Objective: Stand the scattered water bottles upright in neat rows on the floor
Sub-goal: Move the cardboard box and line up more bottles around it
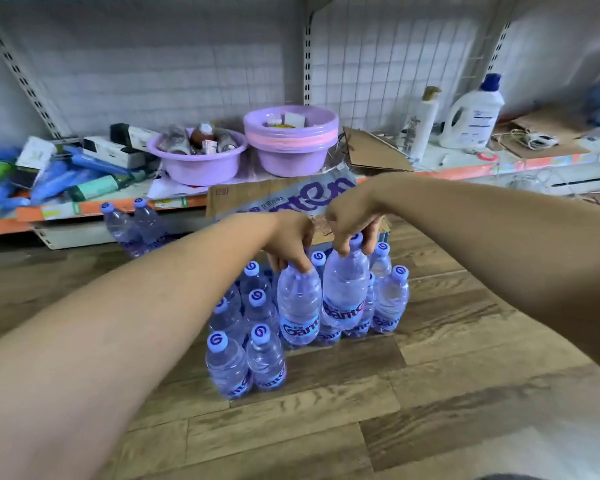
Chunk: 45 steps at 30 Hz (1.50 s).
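Gripping 2 water bottles by their necks, my left hand (290, 242) is holding one bottle (298, 306) and my right hand (352, 216) another (343, 289), both upright among standing bottles (245, 358) on the wooden floor (430, 393).

Left hand (290, 242) pinching the neck of one upright water bottle (299, 306); right hand (352, 216) gripping the cap of its neighbour (345, 289). Around them, capped bottles in rows (243, 341) on the wooden floor (430, 393), cardboard box (274, 199) behind.
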{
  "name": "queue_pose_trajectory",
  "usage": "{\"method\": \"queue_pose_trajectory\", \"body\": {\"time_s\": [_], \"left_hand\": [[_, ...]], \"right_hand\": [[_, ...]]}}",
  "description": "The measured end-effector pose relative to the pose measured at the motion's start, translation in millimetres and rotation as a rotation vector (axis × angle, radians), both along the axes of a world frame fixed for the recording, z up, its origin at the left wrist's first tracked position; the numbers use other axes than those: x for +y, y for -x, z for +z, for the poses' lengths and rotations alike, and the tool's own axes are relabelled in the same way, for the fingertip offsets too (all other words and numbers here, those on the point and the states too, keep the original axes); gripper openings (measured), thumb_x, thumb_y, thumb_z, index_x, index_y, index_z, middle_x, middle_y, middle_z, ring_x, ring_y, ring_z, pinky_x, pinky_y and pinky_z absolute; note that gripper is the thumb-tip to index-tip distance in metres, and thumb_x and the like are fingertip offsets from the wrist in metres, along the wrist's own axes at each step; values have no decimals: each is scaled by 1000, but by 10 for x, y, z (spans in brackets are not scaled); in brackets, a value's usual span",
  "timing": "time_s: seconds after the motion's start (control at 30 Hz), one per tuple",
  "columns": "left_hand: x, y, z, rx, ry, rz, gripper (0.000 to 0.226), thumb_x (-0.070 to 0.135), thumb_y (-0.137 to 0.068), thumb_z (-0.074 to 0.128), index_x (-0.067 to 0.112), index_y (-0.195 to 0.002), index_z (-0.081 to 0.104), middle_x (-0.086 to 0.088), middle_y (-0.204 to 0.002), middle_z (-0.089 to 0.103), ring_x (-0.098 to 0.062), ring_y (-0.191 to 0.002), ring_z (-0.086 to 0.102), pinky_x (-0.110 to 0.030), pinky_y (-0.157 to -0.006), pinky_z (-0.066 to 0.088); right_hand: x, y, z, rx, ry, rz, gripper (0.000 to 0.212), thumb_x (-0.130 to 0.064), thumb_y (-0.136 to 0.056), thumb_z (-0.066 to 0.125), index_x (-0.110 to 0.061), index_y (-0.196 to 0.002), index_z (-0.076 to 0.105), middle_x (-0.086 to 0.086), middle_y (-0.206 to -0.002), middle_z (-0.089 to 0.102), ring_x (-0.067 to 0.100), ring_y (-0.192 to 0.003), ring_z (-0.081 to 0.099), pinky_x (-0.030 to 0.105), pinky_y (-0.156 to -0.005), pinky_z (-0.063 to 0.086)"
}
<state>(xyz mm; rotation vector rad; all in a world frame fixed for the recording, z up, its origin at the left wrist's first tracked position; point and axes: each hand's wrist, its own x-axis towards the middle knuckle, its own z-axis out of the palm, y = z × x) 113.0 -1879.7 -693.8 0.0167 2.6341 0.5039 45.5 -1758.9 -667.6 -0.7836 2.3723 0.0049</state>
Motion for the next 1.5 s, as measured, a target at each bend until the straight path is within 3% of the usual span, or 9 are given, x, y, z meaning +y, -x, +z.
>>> {"method": "queue_pose_trajectory", "body": {"time_s": [0.2,0.43,0.57,0.7,1.07,1.17,1.3,1.4,1.5], "left_hand": [[42,-3,-532,-68,49,9,23,16,-76,66,6,-92,54,-6,-59,60,-20,-51,62,-19,-45,47],[86,-15,-1212,-119,161,-57,16,23,-73,63,11,-74,52,-2,-49,56,-22,-53,60,-25,-54,48],[117,-29,-1518,-129,183,-104,26,27,-72,66,16,-69,44,-9,-67,64,-28,-65,64,-36,-66,54],[105,-21,-1561,-94,161,-118,30,28,-72,68,8,-89,52,-16,-84,71,-27,-68,59,-30,-60,45],[93,-61,-1526,-49,196,-152,29,29,-73,69,10,-85,50,-16,-84,71,-23,-64,52,-25,-45,33],[47,-25,-1503,-159,95,-81,41,35,-73,76,14,-95,49,-3,-72,67,-22,-58,61,-27,-56,47],[-118,31,-1355,-254,-211,105,42,32,-77,75,17,-107,50,-3,-99,65,-21,-61,67,-34,-82,58],[-355,42,-1185,-183,-408,250,22,22,-86,66,7,-98,56,-4,-84,62,-22,-65,68,-32,-68,58],[-776,63,-968,97,-246,345,13,24,-91,59,11,-89,58,-3,-76,65,-8,-57,66,-17,-53,51]], "right_hand": [[17,-52,-493,-46,-26,52,22,-10,-80,67,-15,-72,47,5,-80,44,16,-49,67,17,-45,47],[9,-60,-1185,-109,-93,57,21,-7,-79,66,-10,-77,45,5,-76,42,21,-55,67,20,-44,46],[11,-90,-1528,-93,-132,115,22,-4,-80,65,-7,-71,45,8,-76,46,25,-55,66,23,-47,47],[30,-101,-1652,-22,-124,171,29,-6,-81,65,5,-107,59,17,-105,62,29,-70,72,23,-46,50],[93,-178,-1701,32,-134,276,32,-10,-79,66,-2,-109,56,10,-91,65,26,-76,72,26,-54,47],[47,-169,-1662,14,-185,280,35,-17,-82,68,-3,-107,49,10,-90,62,25,-63,65,27,-52,48],[-174,-57,-1386,-53,-212,217,41,-44,-86,64,-7,-99,50,6,-85,57,31,-70,68,28,-55,54],[-471,197,-1117,-173,-15,140,31,-42,-90,59,-12,-81,55,6,-87,57,29,-69,69,27,-54,58],[-870,467,-896,-103,206,164,29,-35,-91,59,-6,-98,61,11,-94,65,22,-71,65,26,-57,55]]}}
